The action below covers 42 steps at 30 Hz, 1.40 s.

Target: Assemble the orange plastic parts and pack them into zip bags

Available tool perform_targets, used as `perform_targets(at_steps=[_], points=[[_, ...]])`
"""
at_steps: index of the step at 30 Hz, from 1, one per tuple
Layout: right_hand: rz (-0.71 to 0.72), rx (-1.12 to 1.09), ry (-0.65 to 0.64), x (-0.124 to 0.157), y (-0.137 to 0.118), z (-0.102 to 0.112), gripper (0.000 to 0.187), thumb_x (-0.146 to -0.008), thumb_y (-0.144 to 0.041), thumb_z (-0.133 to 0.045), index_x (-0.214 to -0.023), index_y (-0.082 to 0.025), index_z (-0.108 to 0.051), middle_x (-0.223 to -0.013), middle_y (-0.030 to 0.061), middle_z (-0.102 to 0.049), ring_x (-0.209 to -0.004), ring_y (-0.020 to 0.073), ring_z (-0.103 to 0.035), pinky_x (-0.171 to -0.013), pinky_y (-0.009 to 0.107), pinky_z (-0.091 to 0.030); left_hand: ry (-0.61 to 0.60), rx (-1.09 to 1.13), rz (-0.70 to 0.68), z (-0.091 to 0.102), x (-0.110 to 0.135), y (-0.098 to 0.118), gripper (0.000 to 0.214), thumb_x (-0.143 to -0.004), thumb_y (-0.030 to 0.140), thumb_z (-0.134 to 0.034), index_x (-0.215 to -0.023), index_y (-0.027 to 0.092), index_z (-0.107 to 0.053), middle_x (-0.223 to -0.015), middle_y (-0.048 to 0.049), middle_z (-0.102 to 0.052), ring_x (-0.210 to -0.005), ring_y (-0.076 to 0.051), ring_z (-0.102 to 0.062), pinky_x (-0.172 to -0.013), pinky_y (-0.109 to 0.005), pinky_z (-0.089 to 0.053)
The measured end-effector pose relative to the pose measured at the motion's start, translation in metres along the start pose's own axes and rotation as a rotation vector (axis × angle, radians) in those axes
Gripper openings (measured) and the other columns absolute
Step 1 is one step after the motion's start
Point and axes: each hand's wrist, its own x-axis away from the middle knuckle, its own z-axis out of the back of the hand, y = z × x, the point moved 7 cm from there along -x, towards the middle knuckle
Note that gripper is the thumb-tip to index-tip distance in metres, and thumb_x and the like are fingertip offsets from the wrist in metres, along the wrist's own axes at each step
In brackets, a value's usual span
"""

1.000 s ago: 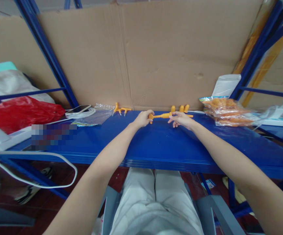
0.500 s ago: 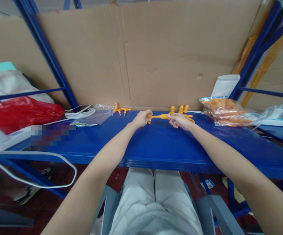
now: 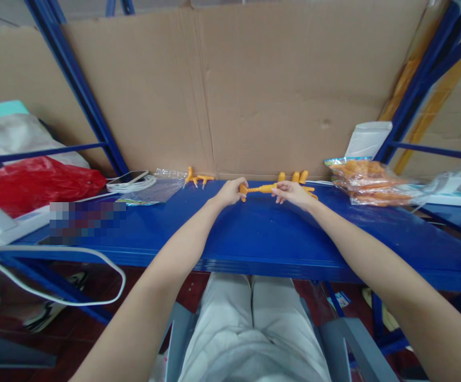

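Observation:
An orange plastic rod (image 3: 268, 188) with a spiral shaft lies crosswise between my hands, close to the table top. My left hand (image 3: 230, 193) is closed on its left end, where a short crosspiece sticks out. Closed around the smoother, thicker right part, my right hand (image 3: 293, 194) pinches it between thumb and fingers. Several small rounded orange pieces (image 3: 296, 177) stand just behind my right hand. Another orange part (image 3: 309, 190) shows beyond that hand, partly hidden by it. Further left lie orange T-shaped handles (image 3: 196, 178) with thin metal spirals.
The blue table (image 3: 250, 228) backs onto a cardboard panel (image 3: 270, 95). Bagged orange pieces (image 3: 368, 183) are stacked at the right. A clear plastic bag (image 3: 156, 188), coiled white cable (image 3: 133, 183) and red plastic bag (image 3: 39, 183) lie left. A white cable (image 3: 121, 281) loops past the front edge.
My right hand has shifted slightly left along the orange rod, and its fingers have changed position a little. My left hand stays at the rod's left end.

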Motion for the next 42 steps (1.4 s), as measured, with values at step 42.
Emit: perform_targets(at_steps=[42], points=[[0.176,0.6,0.381,-0.001,-0.007,-0.004,0.045,-0.096,-0.051,-0.034,-0.062,-0.024,-0.043,-0.065,0.01,-0.06,-0.07,0.0259,-0.061,-0.07,0.038,-0.046,-0.294,0.775,0.198,-0.029,0.001,-0.008,0.024,-0.073,0.001,-0.073,-0.084,0.013,-0.054,-0.07,0.0015,-0.066,-0.064,-0.009,-0.066,-0.074,-0.032,-0.059]])
